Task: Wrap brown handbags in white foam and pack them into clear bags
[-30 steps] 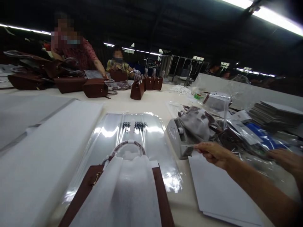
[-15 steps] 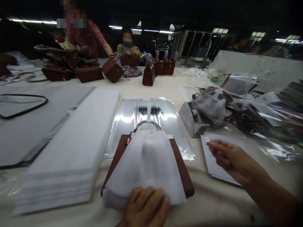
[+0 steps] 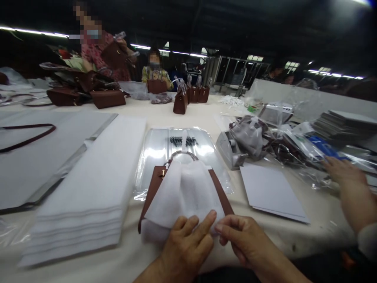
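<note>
A brown handbag [image 3: 151, 196] lies in front of me, its handle [image 3: 184, 155] pointing away. White foam sheet [image 3: 188, 188] covers the middle of it, with brown showing on both sides. My left hand [image 3: 188, 239] rests on the foam's near edge, fingers apart and the index finger stretched out. Beside it, my right hand [image 3: 247, 239] is closed in a pinch, thumb and index finger meeting at the foam near the left fingertips. Whatever the pinch holds is too small to make out. Clear plastic bags [image 3: 159, 145] with dark print lie flat under the handle end.
Stacked white foam sheets [image 3: 97, 169] lie at left. A grey tape dispenser [image 3: 229, 151] and white cards [image 3: 271, 192] are at right. Another person's hand [image 3: 344, 173] reaches in over plastic-wrapped items. Brown handbags [image 3: 180, 103] and two co-workers occupy the far side.
My right hand has moved left from above the white cards to the foam. Another person's hand has appeared at right. A co-worker at the back has lifted a brown bag.
</note>
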Action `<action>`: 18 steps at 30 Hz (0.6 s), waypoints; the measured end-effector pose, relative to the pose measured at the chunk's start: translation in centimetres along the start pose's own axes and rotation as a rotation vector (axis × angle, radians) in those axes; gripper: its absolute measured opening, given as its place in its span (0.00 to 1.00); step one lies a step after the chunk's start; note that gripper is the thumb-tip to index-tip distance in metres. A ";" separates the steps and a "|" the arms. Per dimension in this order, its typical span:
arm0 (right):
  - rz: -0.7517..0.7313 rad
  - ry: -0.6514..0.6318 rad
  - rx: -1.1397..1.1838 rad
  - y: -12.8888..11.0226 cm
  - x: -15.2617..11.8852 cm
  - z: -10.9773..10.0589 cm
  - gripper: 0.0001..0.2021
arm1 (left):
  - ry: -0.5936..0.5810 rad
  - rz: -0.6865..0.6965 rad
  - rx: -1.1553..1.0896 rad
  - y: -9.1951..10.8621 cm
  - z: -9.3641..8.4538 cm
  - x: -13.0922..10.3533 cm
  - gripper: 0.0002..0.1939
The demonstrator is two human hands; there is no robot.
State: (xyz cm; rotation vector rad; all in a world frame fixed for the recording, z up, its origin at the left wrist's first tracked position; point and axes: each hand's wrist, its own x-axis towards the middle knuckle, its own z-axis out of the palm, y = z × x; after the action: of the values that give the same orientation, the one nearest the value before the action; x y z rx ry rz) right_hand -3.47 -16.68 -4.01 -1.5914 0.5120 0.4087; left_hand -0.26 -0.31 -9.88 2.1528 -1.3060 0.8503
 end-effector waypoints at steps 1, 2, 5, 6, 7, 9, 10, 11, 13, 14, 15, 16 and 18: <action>0.003 0.004 -0.010 0.0 -0.1 0.1 0.19 | -0.017 -0.014 -0.003 0.0 0.0 0.2 0.08; 0.007 0.000 -0.014 0.1 -0.3 0.1 0.18 | -0.031 -0.024 -0.012 0.1 -0.1 0.3 0.09; -0.021 0.020 0.009 0.6 -1.2 0.2 0.16 | -0.046 -0.050 -0.044 0.1 0.1 0.5 0.10; -0.049 0.056 0.025 0.9 -1.6 0.3 0.17 | -0.045 -0.058 -0.052 0.1 0.1 0.5 0.10; -0.080 0.105 0.038 1.2 -1.9 0.4 0.18 | -0.044 -0.070 -0.058 0.0 0.1 0.6 0.10; -0.128 0.210 0.063 2.0 -2.3 0.7 0.21 | -0.031 -0.073 -0.053 0.0 0.0 0.7 0.09; -0.141 0.249 0.084 2.4 -2.3 1.0 0.21 | -0.027 -0.063 -0.045 0.0 -0.1 0.7 0.09; -0.149 0.272 0.112 3.0 -2.2 1.3 0.21 | -0.025 -0.046 -0.032 0.0 -0.2 0.8 0.09; -0.170 0.294 0.186 4.3 -1.6 1.9 0.21 | -0.047 -0.006 0.004 -0.2 -0.4 0.9 0.12; -0.185 0.297 0.214 5.0 -1.2 2.1 0.21 | -0.065 0.018 0.019 -0.3 -0.4 0.9 0.13; -0.199 0.297 0.223 5.7 -0.8 2.1 0.20 | -0.087 0.039 0.033 -0.4 -0.5 1.0 0.13; -0.210 0.300 0.209 6.3 -0.4 2.0 0.19 | -0.103 0.058 0.049 -0.5 -0.5 1.0 0.13; -0.243 0.341 0.103 7.2 0.0 1.1 0.14 | -0.102 0.095 0.071 -0.7 -0.4 1.0 0.14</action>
State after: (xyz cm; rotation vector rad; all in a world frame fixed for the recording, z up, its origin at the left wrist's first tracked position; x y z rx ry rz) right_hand -7.38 -15.90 -10.14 -1.6071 0.5788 -0.0740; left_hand 0.67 -0.35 -8.94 2.2300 -1.4596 0.8465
